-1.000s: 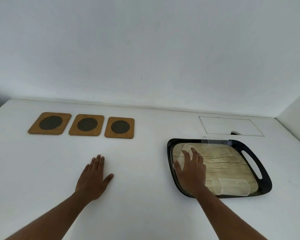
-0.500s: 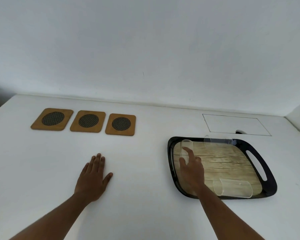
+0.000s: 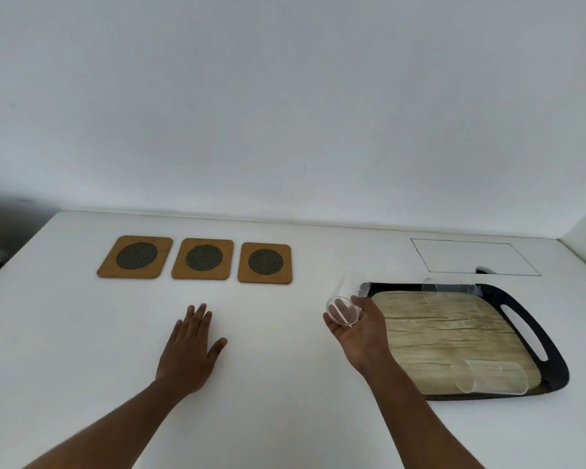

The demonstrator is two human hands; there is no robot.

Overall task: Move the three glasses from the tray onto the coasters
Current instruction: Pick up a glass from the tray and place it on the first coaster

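Observation:
My right hand (image 3: 362,328) holds a clear glass (image 3: 345,301), tilted, just above the left rim of the black tray (image 3: 535,333). A second glass (image 3: 452,290) lies on its side at the tray's far edge. The third glass (image 3: 487,376) lies on its side near the tray's front edge. Three wooden coasters with dark mesh centres sit in a row at the back left: the left coaster (image 3: 136,256), the middle coaster (image 3: 203,258) and the right coaster (image 3: 265,263). All three are bare. My left hand (image 3: 190,346) rests flat on the table, fingers apart.
The white table (image 3: 65,333) meets a white wall at the back and another at the right. A thin rectangular outline (image 3: 472,256) is set in the tabletop behind the tray, with a small dark notch at its near edge.
My right hand closed on the glass at the tray's left end, lifted it and carried it left over the rim, turning palm up. The left hand stayed flat.

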